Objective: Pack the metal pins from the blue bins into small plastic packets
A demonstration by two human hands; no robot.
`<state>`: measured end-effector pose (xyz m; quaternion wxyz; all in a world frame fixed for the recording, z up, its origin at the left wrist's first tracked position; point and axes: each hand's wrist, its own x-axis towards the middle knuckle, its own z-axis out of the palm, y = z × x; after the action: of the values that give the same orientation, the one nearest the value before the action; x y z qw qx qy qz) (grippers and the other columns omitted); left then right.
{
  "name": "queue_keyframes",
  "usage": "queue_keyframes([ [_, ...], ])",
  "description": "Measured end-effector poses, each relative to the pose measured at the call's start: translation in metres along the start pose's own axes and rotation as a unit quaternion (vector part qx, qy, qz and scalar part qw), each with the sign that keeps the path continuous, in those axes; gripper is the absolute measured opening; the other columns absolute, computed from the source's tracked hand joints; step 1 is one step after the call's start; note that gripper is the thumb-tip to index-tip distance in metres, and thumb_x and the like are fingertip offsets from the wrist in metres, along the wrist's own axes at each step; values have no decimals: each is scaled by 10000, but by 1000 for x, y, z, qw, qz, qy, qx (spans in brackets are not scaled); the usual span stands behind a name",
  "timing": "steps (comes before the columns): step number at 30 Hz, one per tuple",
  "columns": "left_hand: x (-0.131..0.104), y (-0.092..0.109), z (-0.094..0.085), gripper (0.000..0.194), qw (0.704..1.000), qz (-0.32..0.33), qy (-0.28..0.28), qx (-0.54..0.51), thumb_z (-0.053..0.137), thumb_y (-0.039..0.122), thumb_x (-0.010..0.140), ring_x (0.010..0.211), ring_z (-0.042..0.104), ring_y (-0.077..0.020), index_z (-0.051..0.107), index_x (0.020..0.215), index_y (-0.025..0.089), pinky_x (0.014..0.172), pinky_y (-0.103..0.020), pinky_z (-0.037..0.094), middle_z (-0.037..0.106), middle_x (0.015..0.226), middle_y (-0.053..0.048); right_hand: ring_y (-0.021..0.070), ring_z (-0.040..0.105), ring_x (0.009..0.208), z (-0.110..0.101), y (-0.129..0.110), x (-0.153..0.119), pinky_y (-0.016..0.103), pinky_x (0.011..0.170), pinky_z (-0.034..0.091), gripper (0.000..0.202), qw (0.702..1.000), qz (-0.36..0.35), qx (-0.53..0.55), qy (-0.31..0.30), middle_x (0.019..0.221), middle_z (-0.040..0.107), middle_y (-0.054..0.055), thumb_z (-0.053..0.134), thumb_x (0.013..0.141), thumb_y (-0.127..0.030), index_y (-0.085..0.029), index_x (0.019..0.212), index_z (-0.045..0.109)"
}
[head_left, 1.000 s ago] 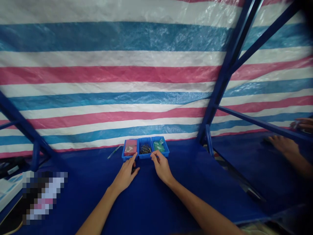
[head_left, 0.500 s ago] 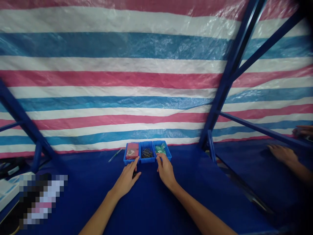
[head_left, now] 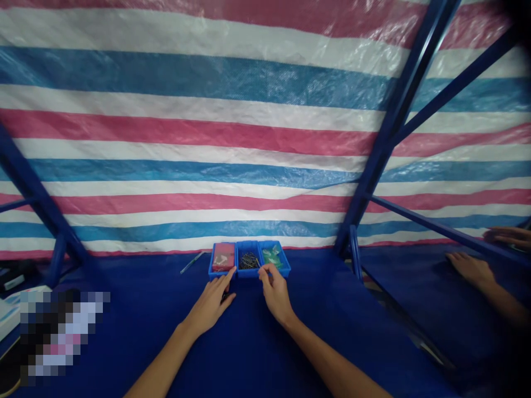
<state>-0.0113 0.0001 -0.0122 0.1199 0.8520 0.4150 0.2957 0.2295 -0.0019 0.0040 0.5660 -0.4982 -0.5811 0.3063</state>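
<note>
Three small blue bins stand side by side on the blue table (head_left: pixel 249 348). The left bin (head_left: pixel 222 275) holds a pink-red block-like item (head_left: pixel 224 257). Small dark metal pieces, like screws or nails (head_left: pixel 249 260), fill the middle bin (head_left: pixel 248 273). Green pieces that look bagged (head_left: pixel 271 256) lie in the right bin (head_left: pixel 286 271). My left hand (head_left: pixel 207 307) is open, its index fingertip at the front right corner of the left bin and its thumb apart; something dark shows under it. With thumb and fingers pinched, my right hand (head_left: pixel 275 294) is at the front between the middle and right bins; what it holds is too small to make out.
A pen-like stick (head_left: pixel 192 262) lies left of the bins. Blue frame posts (head_left: pixel 360 193) rise on both sides before a striped sheet (head_left: pixel 207 171). Blurred-out items and a white box (head_left: pixel 10 318) sit at left. Another person's hand (head_left: pixel 473 270) rests on the table at right.
My right hand has drawn back from the right bin and shifted left to the front of the middle bin, fingers pinched. My left hand stays by the left bin. The view has tilted slightly.
</note>
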Motion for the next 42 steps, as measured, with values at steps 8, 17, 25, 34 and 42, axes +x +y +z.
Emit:
queue_keyframes([
  [8,2,5,-3,702,1000,2,-9,18,488,365,1091,903,601,-230,126,1692,381,887,-390,518,639,1047,-47,101,379,422,11,1,-2,218,398,244,372,975,151,157,-44,575,511,-59,585,931,-577,-222,821,590],
  [17,4,8,-4,625,999,21,-24,29,462,403,1099,972,617,-245,212,1672,417,945,-434,525,629,1112,-58,111,492,444,12,-8,5,230,415,362,364,991,40,106,-77,767,666,-16,601,966,-553,-234,1137,643],
  [25,0,-2,-2,703,997,-1,-16,-70,618,460,1024,991,640,-233,287,1635,357,974,-451,560,638,1164,-56,203,647,778,9,-3,-7,308,753,503,211,978,-122,-104,-132,919,721,28,551,1026,-335,-276,980,749],
  [34,-18,15,-35,522,997,13,-61,35,563,548,1036,1320,542,-294,494,1488,296,1146,-488,423,589,1423,-96,247,592,1107,5,2,-7,397,968,467,329,900,-230,-242,-280,1237,633,70,649,1015,-220,-336,1317,707],
  [42,-45,8,-26,591,990,-78,-29,116,520,604,1032,1292,475,-356,452,1550,327,1049,-542,411,517,1445,-117,238,576,1036,7,3,-8,371,910,438,109,901,-224,-254,-270,1123,658,60,639,1041,-241,-251,1126,706],
])
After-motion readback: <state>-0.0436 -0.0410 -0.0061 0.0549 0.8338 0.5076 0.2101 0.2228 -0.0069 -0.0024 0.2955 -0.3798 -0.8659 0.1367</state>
